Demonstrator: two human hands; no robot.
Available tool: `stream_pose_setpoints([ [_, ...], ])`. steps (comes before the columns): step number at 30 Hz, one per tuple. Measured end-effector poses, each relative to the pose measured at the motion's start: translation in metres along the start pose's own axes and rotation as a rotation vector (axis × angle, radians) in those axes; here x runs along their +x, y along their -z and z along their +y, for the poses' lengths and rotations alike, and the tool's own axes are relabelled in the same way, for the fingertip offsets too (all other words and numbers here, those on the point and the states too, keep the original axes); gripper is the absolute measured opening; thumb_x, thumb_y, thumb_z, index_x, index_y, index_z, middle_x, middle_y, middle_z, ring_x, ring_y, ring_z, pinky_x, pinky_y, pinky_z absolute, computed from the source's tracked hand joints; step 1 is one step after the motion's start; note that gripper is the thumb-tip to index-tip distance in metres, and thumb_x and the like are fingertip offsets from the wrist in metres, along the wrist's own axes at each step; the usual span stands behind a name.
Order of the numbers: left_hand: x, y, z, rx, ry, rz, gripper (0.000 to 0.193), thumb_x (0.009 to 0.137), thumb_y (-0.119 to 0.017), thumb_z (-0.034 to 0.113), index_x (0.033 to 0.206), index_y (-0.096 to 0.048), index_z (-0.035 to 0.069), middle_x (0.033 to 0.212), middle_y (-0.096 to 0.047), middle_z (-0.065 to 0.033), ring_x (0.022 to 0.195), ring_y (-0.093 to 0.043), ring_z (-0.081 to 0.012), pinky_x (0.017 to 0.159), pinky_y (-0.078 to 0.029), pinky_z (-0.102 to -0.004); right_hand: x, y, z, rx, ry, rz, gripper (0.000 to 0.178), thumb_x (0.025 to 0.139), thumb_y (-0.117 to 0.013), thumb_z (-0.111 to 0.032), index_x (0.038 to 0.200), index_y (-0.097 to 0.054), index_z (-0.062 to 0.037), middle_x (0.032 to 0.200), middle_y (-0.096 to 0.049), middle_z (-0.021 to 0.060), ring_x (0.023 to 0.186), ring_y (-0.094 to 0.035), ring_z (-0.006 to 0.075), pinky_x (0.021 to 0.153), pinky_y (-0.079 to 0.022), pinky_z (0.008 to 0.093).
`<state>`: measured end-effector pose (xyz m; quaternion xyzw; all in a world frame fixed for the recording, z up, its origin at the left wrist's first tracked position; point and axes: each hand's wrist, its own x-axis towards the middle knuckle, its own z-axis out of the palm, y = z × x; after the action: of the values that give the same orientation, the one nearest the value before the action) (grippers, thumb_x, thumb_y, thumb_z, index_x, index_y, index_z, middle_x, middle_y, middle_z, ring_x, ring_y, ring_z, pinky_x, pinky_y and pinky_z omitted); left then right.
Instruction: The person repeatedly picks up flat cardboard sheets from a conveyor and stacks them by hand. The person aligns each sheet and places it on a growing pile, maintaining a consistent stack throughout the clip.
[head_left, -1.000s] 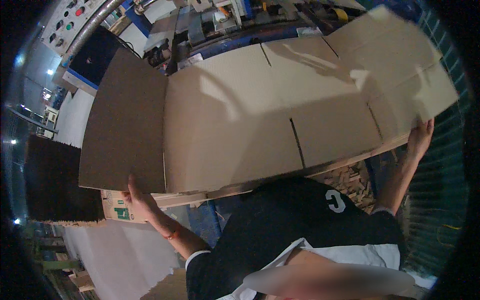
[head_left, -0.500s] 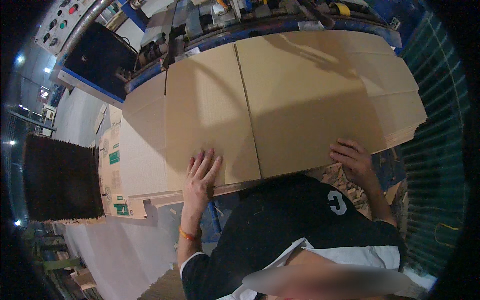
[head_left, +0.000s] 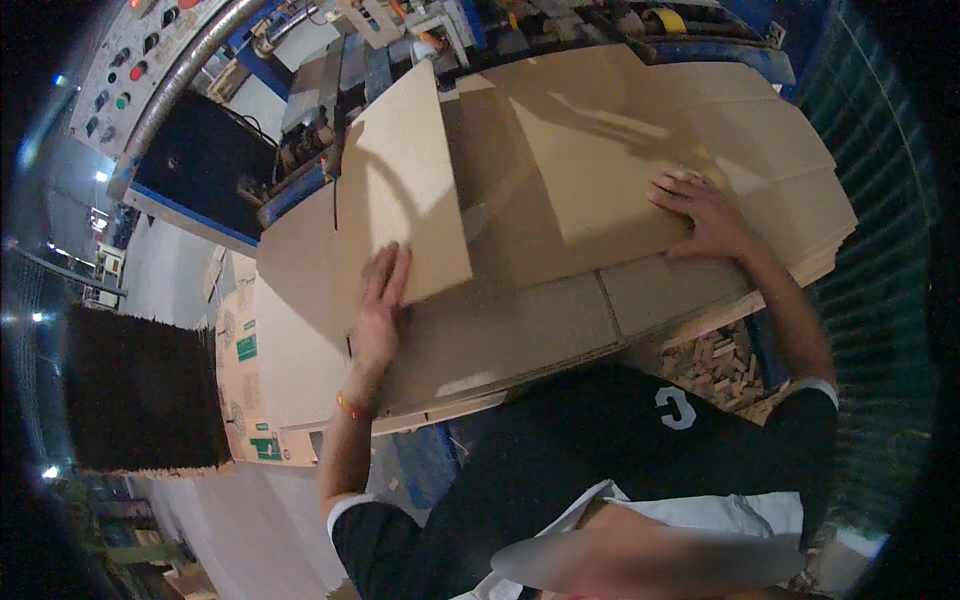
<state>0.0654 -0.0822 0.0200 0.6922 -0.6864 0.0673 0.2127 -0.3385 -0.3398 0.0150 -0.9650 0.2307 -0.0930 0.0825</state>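
A creased brown cardboard sheet (head_left: 585, 130) lies over a stack of similar sheets (head_left: 510, 335). Its left panel (head_left: 410, 210) tilts up and stands apart from the right panel. On the lower part of that tilted panel rests my left hand (head_left: 382, 305), its fingers stretched out flat and close together. My right hand (head_left: 708, 215) is spread on the right panel near its near right corner, and the thumb points left. Neither hand has its fingers wrapped round an edge. What lies under the sheet's far end is hidden.
Beyond the stack runs a machine (head_left: 370, 75) with rollers, and a control panel (head_left: 130, 75) with buttons is at upper left. A printed cardboard stack (head_left: 240, 370) and a dark bundle (head_left: 145, 385) stand left. Cardboard scraps (head_left: 715, 365) lie below right; a green corrugated wall (head_left: 880, 300) borders the right.
The top sheet has slid away from me toward the machine, and its left panel has tilted up. Both hands have moved forward with it, baring the sheets beneath along the near edge.
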Motion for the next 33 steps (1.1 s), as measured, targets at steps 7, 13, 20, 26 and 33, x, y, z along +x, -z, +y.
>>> stream_pose_setpoints([
  [7,0.087,-0.030,-0.060,0.052,-0.045,0.173,0.051,0.081,-0.049,0.005,0.131,-0.044,0.010,0.132,-0.044,-0.0154,0.121,-0.041,-0.0346,0.102,-0.033,-0.0418,0.093,-0.010,0.047,-0.072,-0.197,-0.007,0.082,0.065,-0.064,-0.059,0.131,-0.045,-0.0149,0.143,-0.033,0.0060,0.130,-0.032,0.0267,0.105,-0.029,0.0440],
  [13,0.130,-0.036,-0.061,0.284,0.111,0.254,0.064,0.077,-0.064,0.012,0.134,-0.035,0.005,0.133,-0.041,-0.0196,0.123,-0.037,-0.0370,0.102,-0.028,-0.0462,0.114,-0.010,0.038,-0.286,-0.389,0.104,0.056,0.081,-0.058,-0.041,0.126,-0.047,-0.0095,0.140,-0.035,0.0118,0.128,-0.032,0.0324,0.104,-0.031,0.0407],
  [20,-0.007,0.040,-0.029,0.085,0.410,0.528,0.063,0.076,-0.070,0.020,0.127,-0.041,-0.001,0.122,-0.051,-0.0213,0.116,-0.047,-0.0304,0.099,-0.036,-0.0429,-0.035,0.005,0.042,-0.047,-0.693,0.606,0.063,0.081,-0.063,-0.035,0.131,-0.040,-0.0038,0.134,-0.039,0.0219,0.125,-0.035,0.0386,0.102,-0.032,0.0444],
  [26,-0.100,0.016,-0.037,0.300,0.930,0.526,0.055,0.078,-0.066,0.020,0.124,-0.044,-0.002,0.117,-0.053,-0.0199,0.111,-0.049,-0.0275,0.096,-0.039,-0.0416,-0.129,-0.020,0.064,-0.413,-1.491,0.501,0.071,0.081,-0.056,-0.049,0.137,-0.035,-0.0101,0.133,-0.038,0.0295,0.130,-0.027,0.0416,0.106,-0.023,0.0472],
  [33,-0.162,0.007,-0.050,0.250,1.308,0.701,0.046,0.081,-0.061,0.019,0.119,-0.048,-0.004,0.112,-0.055,-0.0183,0.105,-0.052,-0.0241,0.092,-0.042,-0.0401,-0.134,-0.020,0.089,0.095,-1.226,1.285,0.047,0.083,-0.060,-0.035,0.122,-0.056,-0.0088,0.116,-0.059,0.0146,0.108,-0.056,0.0246,0.094,-0.039,0.0302],
])
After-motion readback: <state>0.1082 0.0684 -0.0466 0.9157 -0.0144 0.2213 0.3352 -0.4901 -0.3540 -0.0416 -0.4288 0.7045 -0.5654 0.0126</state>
